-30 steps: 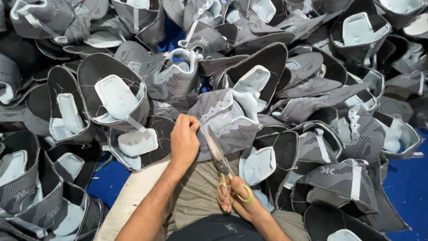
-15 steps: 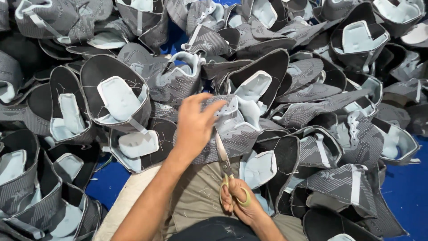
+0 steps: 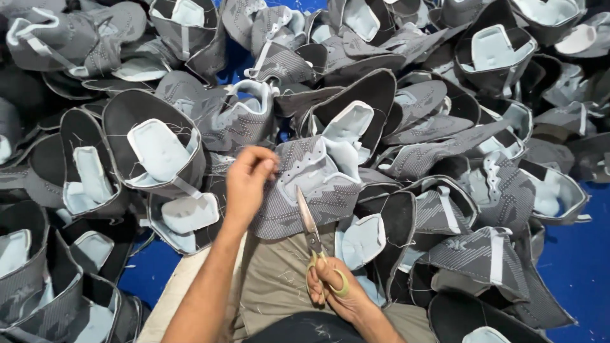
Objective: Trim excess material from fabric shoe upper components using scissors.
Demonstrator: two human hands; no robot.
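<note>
A grey knitted shoe upper (image 3: pixel 318 184) with pale blue lining is held over the lap, among heaped uppers (image 3: pixel 470 95). Its left edge is pinched by the left hand (image 3: pixel 249 181), grip pressed together on the fabric. Scissors (image 3: pixel 312 238) are held closed-fisted in the right hand (image 3: pixel 333 289), blades nearly shut, tips at the lining. For a clean trim, the edge is best kept taut and only loose threads cut.

Shoe upper (image 3: pixel 311 184) — grey knit fabric with a dotted pattern, pale blue lining showing at the collar and tongue; lies spread and partly folded over the lap, its left edge pinched up. Scissors (image 3: pixel 313 238) — slim metal blades, yellow-green handle loops; blades point up and away toward the upper's lower edge, apparently nearly closed, tips just beside the fabric.
</note>
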